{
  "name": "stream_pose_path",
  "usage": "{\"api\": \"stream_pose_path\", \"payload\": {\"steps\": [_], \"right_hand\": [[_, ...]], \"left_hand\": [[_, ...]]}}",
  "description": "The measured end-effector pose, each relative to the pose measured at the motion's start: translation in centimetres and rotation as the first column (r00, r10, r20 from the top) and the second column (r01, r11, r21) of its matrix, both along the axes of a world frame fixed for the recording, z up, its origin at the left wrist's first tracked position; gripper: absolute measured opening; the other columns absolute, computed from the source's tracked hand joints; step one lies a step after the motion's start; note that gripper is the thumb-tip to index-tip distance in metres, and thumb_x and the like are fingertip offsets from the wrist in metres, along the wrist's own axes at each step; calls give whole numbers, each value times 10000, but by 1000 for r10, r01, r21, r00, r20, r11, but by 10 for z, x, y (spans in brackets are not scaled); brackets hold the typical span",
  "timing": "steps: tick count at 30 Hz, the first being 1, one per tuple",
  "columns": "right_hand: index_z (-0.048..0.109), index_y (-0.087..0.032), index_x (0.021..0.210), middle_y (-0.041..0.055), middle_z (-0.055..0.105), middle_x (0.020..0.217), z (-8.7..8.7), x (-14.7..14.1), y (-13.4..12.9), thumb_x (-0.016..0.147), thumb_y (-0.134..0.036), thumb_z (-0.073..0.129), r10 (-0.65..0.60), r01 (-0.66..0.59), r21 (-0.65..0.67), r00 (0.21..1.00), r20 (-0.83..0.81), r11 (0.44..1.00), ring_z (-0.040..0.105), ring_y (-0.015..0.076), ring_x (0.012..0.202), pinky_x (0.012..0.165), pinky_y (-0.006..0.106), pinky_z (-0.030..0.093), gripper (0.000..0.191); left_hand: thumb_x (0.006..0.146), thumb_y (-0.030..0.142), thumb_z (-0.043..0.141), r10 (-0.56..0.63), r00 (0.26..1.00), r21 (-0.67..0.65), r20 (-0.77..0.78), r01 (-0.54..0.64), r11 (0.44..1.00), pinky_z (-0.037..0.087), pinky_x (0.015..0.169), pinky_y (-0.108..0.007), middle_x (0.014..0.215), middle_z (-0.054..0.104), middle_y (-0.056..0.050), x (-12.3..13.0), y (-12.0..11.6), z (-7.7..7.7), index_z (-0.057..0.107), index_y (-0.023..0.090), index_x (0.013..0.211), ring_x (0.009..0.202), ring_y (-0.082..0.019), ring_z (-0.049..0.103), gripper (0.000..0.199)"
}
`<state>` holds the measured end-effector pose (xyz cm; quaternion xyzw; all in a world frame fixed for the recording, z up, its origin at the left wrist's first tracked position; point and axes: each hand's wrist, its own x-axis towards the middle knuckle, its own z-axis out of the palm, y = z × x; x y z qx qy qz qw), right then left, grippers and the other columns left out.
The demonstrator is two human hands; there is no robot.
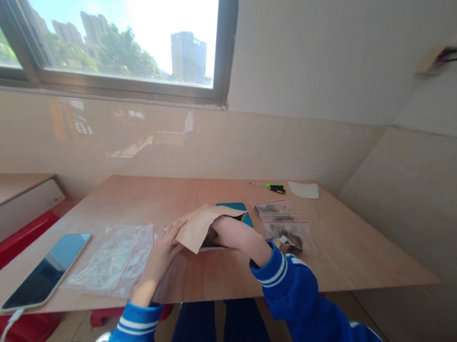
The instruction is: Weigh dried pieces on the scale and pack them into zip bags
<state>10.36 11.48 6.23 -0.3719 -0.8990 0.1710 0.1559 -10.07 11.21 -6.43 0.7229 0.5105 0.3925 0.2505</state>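
A brown paper bag [198, 227] lies on its side near the table's front edge, its mouth facing right. My left hand [163, 253] grips the bag's left side, thumb on top and fingers beneath. My right hand [227, 230] reaches into the bag's mouth; its fingers are hidden inside, so what they hold does not show. Behind the bag, a teal flat object [233, 206] is partly covered. Clear zip bags with dark parts [286, 238] lie to the right of my right hand. Left of my left hand is a clear plastic bag [113, 257].
A phone [48, 273] with a white cable lies at the table's front left. Screwdrivers [275, 188] and a white paper piece [304, 190] are at the back right. A red stool [8, 248] stands left of the wooden table [364, 255].
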Motion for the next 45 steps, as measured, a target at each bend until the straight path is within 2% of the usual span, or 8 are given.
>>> {"api": "stream_pose_path", "payload": {"steps": [5, 12, 20, 22, 25, 27, 40, 45], "right_hand": [[640, -125, 1117, 121, 670, 1150, 21, 25, -6, 749, -52, 650, 35, -34, -68, 999, 13, 997, 607, 263, 1080, 926, 358, 480, 375], [653, -228, 1103, 10, 677, 1135, 23, 41, -8, 748, -173, 711, 11, -100, -190, 906, -423, 977, 621, 192, 1038, 908, 296, 478, 364], [575, -291, 1135, 25, 610, 1264, -13, 59, 43, 737, -296, 751, -155, 94, -134, 277, -948, 987, 645, 144, 971, 860, 296, 530, 435], [555, -257, 1173, 54, 629, 1227, -37, 70, 60, 772, -337, 709, -265, 249, -184, 346, -900, 951, 649, 155, 972, 848, 302, 536, 437], [562, -189, 1195, 96, 680, 1124, -78, 84, 78, 809, -352, 645, -466, 468, -154, 682, -563, 870, 666, 187, 959, 818, 321, 545, 427], [600, -188, 1170, 103, 695, 1108, -99, 89, 84, 786, -336, 669, -508, 513, -100, 768, -390, 852, 661, 220, 993, 855, 362, 531, 417], [421, -159, 1417, 174, 219, 1570, -111, 71, 76, 880, -472, 541, -528, 493, 208, 832, 172, 845, 143, 355, 1458, 1121, 638, 117, 633], [391, -163, 1412, 178, 390, 1487, -81, 74, 66, 887, -499, 507, -487, 546, 123, 811, -324, 829, 323, 290, 1395, 1121, 513, 268, 634]], "left_hand": [[824, 208, 507, -33, 999, -36, 9, 34, 999, 362, 1062, -385, 1369, 567, -52, -1, 0, 8, 495, 269, 1359, 1278, -242, 492, 539], [839, 367, 549, -5, 999, -148, 43, 12, 989, 409, 1012, -370, 1232, 663, -52, -2, 5, 11, 478, 246, 1384, 1070, -231, 634, 563], [823, 495, 553, 115, 992, -137, 44, -108, 985, 452, 954, -406, 1176, 698, -77, -2, 14, 10, 615, 208, 1208, 1123, -294, 618, 485], [830, 513, 535, 179, 982, -153, 65, -168, 974, 460, 937, -423, 1169, 697, -100, -2, 16, 9, 618, 193, 1178, 1107, -304, 625, 480], [837, 516, 520, 228, 967, -146, 115, -211, 967, 459, 933, -433, 1187, 681, -122, -2, 20, 6, 602, 176, 1173, 1112, -309, 619, 486], [831, 512, 530, 224, 964, -127, 141, -207, 970, 455, 938, -435, 1203, 670, -126, -2, 21, 4, 587, 170, 1190, 1119, -310, 613, 499], [825, 513, 547, 242, 955, -116, 172, -224, 968, 470, 901, -426, 1174, 668, -112, -2, 19, -3, 561, 198, 1191, 1070, -298, 631, 484], [847, 476, 521, 213, 970, -126, 117, -198, 972, 490, 890, -425, 1113, 700, -98, 1, 12, 3, 570, 188, 1148, 1054, -296, 646, 419]]}}
